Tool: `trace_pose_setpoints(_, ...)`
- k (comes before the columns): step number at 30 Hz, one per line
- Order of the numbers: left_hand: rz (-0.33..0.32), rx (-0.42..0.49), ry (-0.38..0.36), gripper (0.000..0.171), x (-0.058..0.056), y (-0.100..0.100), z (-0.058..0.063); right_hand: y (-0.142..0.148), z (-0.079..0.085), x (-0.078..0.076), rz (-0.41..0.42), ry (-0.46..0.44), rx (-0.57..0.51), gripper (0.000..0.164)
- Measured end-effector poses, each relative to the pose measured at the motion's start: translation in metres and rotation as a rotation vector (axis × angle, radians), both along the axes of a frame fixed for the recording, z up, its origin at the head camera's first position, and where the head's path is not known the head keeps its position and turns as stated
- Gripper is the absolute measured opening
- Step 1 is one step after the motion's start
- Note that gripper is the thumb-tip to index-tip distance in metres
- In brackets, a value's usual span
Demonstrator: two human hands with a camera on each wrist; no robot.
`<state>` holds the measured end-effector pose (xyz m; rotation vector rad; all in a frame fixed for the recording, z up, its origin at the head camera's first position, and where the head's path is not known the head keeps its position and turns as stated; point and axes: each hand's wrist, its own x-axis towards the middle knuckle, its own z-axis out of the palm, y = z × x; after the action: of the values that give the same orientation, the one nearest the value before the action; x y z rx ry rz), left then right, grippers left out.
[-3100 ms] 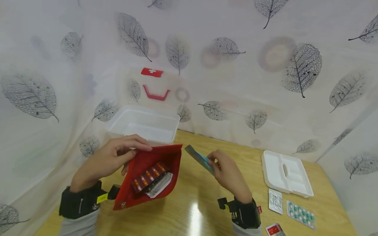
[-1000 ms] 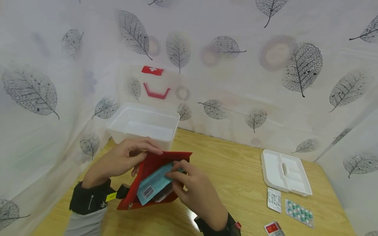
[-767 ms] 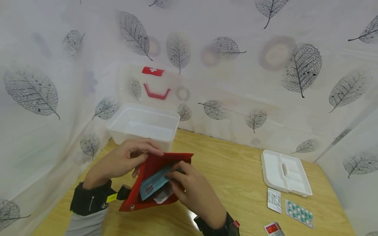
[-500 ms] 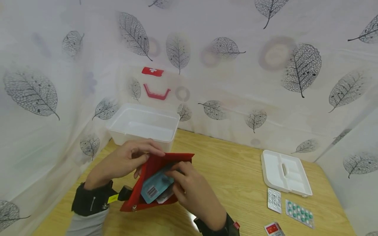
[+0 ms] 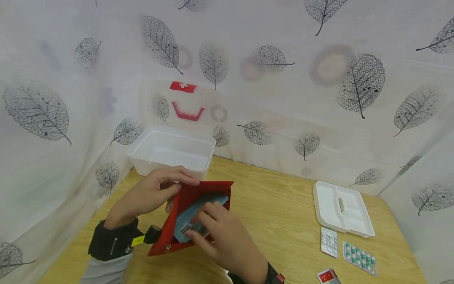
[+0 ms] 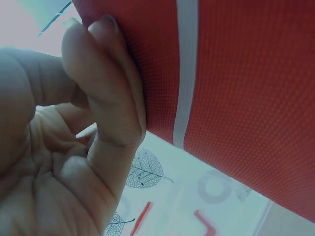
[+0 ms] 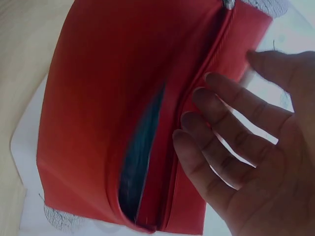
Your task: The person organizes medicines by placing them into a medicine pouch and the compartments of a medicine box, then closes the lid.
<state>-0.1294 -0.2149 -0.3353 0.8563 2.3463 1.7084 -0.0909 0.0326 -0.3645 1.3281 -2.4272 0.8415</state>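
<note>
My left hand (image 5: 150,195) holds the red pouch (image 5: 163,242) by its upper left edge, keeping its mouth spread. In the left wrist view the fingers (image 6: 110,93) lie bent against the pouch's red fabric (image 6: 246,98), beside a pale stripe. A light blue flat packet (image 5: 181,225) with a barcode lies inside. Over the pouch's mouth is my right hand (image 5: 230,236), its fingertips overlapping the packet in the head view. The right wrist view shows the right hand (image 7: 256,142) with loosely bent, spread fingers and nothing between them. The pouch's other contents are mostly hidden.
Behind the pouch stands a white box (image 5: 142,163). At the right lie a white divided tray (image 5: 328,209), a silver blister pack (image 5: 329,241), a blister pack of green-and-white capsules (image 5: 360,258) and a red-and-white packet (image 5: 329,277). A leaf-printed curtain (image 5: 276,90) surrounds the table.
My right hand has carried the blue packet from beside the pouch into it and let go, the fingers shifting toward its lower end. The left hand and pouch have moved a little right.
</note>
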Motion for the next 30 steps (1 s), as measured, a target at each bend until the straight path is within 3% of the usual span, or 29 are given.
trace_pose_setpoints(8,0.071,0.046,-0.058,0.038,0.0,0.004,0.0,-0.009,-0.005,0.005,0.03,0.081,0.057,0.035)
trace_pose_setpoints(14,0.125,0.057,-0.096,0.036,0.0,0.008,-0.002,-0.014,-0.009,0.005,0.04,0.077,0.037,0.021)
trace_pose_setpoints(17,0.128,0.06,-0.103,0.037,-0.001,0.009,-0.002,-0.014,-0.009,0.006,0.057,0.087,0.014,0.012)
trace_pose_setpoints(23,0.111,0.04,-0.109,0.037,-0.005,0.011,-0.005,-0.008,-0.004,0.005,0.081,0.178,0.082,0.006)
trace_pose_setpoints(30,0.093,-0.03,-0.155,0.038,-0.011,0.025,-0.018,-0.004,-0.001,0.007,0.081,0.117,0.067,0.001)
